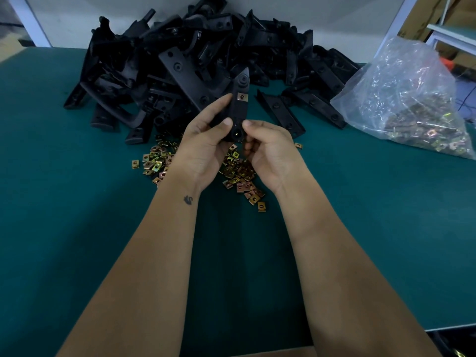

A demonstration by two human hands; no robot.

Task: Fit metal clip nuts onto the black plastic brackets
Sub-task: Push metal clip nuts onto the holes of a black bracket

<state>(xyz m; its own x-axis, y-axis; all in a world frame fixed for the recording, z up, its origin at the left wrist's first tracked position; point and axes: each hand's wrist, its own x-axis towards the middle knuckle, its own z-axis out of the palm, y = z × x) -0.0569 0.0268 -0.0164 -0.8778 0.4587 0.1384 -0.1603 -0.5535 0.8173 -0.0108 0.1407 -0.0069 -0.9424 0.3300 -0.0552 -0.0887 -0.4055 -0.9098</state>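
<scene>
Head view shows the left hand (206, 140) wrapped around a black plastic bracket (238, 104), thumb pressed on its face and fingers curled behind, holding it upright above the worktop (77, 228). One clip nut (242, 97) already sits on the bracket's edge, just beyond the left thumb. The right hand (268, 150) pinches at the bracket's near end, thumb and forefinger closed together beside the left thumb, where a glint of metal shows inside a round recess; whether that is a second nut being pushed home or one already seated cannot be told, since the fingertips cover the spot. Directly below both hands lies a loose scatter of clip nuts (239, 176), beyond the hands rises the heap of brackets (193, 55), and well off to the right of the right hand sits a clear bag (401, 99) of more nuts. The likely trouble is a nut going on crooked: pushed at an angle, it could jam on the plastic edge or sit with its hole off the bracket's hole. A small springy nut could also snap out of the pinch and drop into the scatter beneath. If the left hand's hold slackens while the right presses, the bracket may twist and the fitted nut could be knocked askew.
</scene>
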